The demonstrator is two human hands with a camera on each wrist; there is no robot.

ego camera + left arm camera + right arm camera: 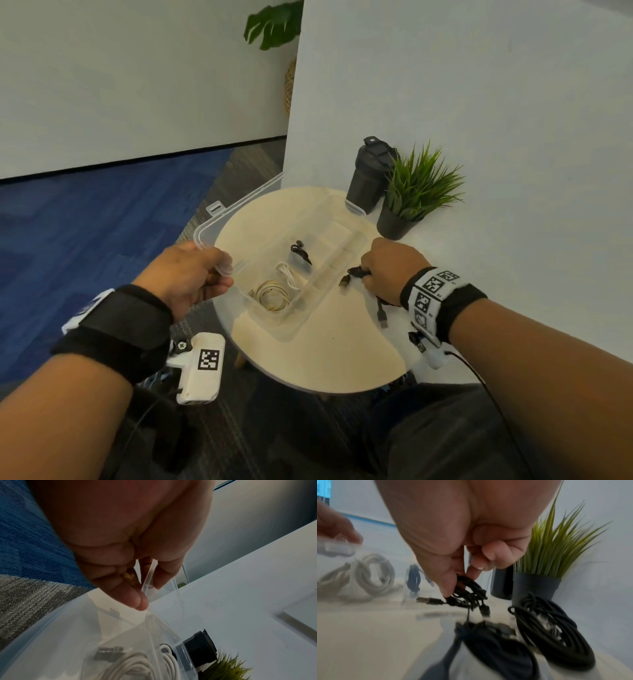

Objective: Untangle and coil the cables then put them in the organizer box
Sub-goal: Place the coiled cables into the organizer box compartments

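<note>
On the round pale wooden table (325,359), the clear plastic organizer box (274,325) lies between the hands. The left hand (186,270) pinches its hinged clear lid (236,212); the right hand (390,270) grips a bundled black USB cable (467,595) beside the box.

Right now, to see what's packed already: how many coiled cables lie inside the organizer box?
3: a beige coil nearest the person, a white coil beside it, and a black cable farther back. More may be hidden.
</note>
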